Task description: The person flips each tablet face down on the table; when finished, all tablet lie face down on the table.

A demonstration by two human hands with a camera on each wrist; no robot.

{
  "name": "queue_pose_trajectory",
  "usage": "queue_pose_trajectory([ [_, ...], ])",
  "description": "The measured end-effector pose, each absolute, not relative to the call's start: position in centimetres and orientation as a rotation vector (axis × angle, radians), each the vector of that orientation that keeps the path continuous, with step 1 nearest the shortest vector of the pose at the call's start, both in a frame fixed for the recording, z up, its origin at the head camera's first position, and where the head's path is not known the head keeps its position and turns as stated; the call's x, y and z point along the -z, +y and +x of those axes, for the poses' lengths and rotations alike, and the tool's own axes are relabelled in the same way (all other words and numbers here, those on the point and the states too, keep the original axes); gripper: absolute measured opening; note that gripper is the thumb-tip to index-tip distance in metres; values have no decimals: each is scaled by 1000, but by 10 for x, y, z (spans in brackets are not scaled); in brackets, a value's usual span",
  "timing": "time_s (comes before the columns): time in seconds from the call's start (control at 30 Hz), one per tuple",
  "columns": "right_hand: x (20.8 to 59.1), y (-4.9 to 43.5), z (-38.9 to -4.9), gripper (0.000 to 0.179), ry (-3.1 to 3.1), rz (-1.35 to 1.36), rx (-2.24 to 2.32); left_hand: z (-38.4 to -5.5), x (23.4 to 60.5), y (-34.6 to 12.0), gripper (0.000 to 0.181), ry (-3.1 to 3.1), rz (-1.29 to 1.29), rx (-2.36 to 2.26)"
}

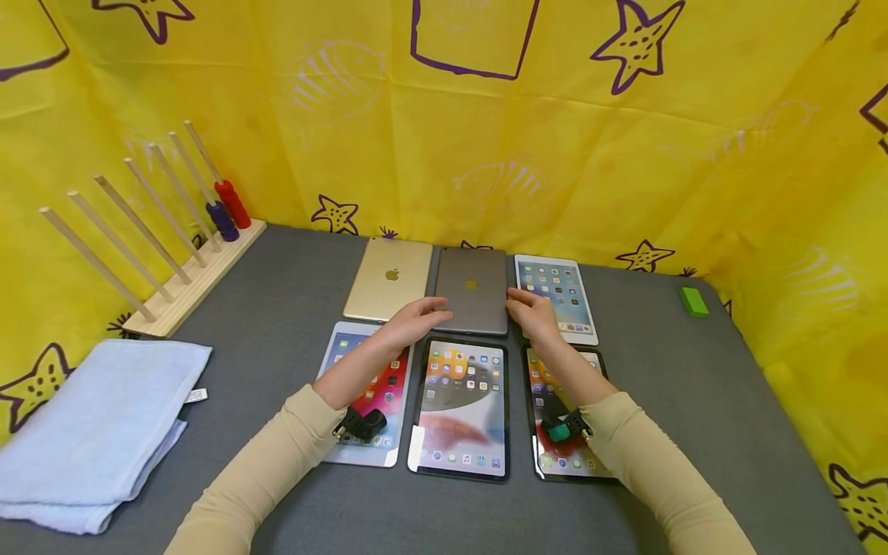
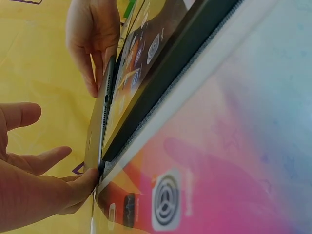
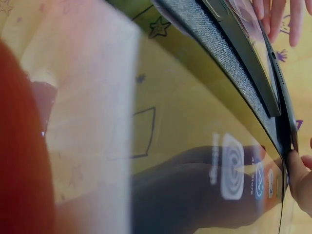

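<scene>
A dark grey tablet lies back side up in the middle of the back row. My left hand is at its lower left edge; in the left wrist view, low fingers touch the corner while other fingers stretch out above. On the opposite side, my right hand has its fingertips against the right edge, with the fingers fairly straight in the left wrist view. A gold tablet lies face down to the left. To the right, a white tablet shows its lit screen, partly covered by the right hand.
Nearer me lie a white-framed tablet, a black-framed tablet and another black-framed tablet, screens lit. At left are a pegged wooden stand and a folded light-blue towel; a green block lies right. Yellow cloth surrounds the table.
</scene>
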State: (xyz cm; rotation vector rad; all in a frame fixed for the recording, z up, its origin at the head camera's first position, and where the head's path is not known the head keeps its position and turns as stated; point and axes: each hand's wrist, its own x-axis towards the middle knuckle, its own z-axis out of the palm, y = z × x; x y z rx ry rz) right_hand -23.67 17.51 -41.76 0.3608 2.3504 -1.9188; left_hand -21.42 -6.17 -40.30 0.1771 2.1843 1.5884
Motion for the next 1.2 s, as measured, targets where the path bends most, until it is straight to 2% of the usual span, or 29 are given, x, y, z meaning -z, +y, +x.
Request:
queue_pose_trajectory([
  [0.5,414,174,-231,50,2462,169,1698,-213,403,-63,55,2201,172,-1586],
  [1.2,412,173,-227,58,2459,114,1589,-212,405,-60,53,2256,188,-1531],
])
